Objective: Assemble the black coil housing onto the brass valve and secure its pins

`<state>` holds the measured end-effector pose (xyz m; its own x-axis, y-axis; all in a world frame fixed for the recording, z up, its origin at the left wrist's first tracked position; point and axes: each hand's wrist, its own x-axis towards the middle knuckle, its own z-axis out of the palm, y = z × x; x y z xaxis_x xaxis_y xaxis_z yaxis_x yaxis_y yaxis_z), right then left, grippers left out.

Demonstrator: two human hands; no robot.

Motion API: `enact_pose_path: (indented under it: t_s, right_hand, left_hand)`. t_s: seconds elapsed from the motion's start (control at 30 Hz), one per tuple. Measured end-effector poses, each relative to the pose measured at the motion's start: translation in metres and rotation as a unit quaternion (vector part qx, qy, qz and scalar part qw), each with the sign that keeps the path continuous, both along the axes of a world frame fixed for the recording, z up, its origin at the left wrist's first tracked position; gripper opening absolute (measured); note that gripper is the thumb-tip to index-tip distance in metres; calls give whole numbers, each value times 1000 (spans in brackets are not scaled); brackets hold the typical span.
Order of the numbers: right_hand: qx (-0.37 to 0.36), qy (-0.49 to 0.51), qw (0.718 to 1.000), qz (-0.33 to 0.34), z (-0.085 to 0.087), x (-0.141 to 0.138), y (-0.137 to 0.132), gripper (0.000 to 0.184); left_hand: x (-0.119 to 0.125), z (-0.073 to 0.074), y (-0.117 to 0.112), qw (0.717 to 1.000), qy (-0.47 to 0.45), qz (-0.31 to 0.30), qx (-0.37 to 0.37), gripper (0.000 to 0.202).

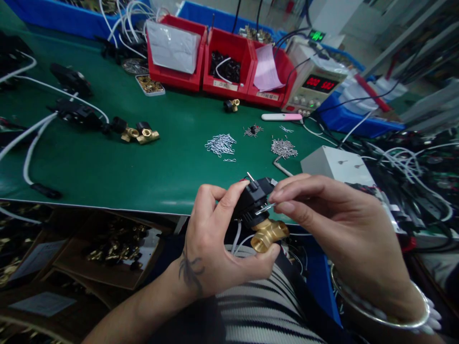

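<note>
My left hand (218,239) is closed around a motorised valve, its thumb under the brass body (268,234) and a finger on the black plastic housing (255,197). A thin metal pin (250,177) sticks up from the housing's top. Between the thumb and fingers of my right hand (315,205) is a small silver R-clip (264,209), which lies against the black neck just above the brass. Part of the clip is covered by my fingertips. A heap of similar R-clips (220,145) lies on the green table (179,162) beyond my hands.
Small metal pins (284,148) and screws (253,130) lie in piles near a pink-and-white tool (281,117). Red bins (227,62) and a power supply (311,81) stand behind. Brass valve fittings (145,134) and cabled black units (81,114) are at left; a grey box (335,165) is at right.
</note>
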<state>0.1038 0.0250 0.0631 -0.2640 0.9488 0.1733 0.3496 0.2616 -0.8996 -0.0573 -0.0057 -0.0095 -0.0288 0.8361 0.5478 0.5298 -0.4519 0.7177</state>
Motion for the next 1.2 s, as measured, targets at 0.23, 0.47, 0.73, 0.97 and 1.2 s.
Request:
enact_pose_path:
  t_s: [0.23, 0.47, 0.73, 0.97, 1.2]
  right_hand:
    - [40, -59, 997, 1, 2, -2, -2, 11]
    - [23, -75, 996, 30, 8, -3, -1, 13]
    - [95, -92, 990, 41, -2, -3, -4, 14]
    - [58, -57, 996, 30, -23, 6, 40, 4]
    - [5, -239, 968, -70, -76, -4, 144, 11]
  left_hand:
    - [-3, 7, -1, 1000, 21, -3, 18, 66]
    - [-3, 10, -1, 999, 32, -9, 12, 65]
    - [-10, 7, 1, 999, 25, -44, -8, 67]
    - [-11, -20, 19, 992, -24, -77, -101, 65]
    - [-12, -45, 36, 987, -71, -59, -134, 64]
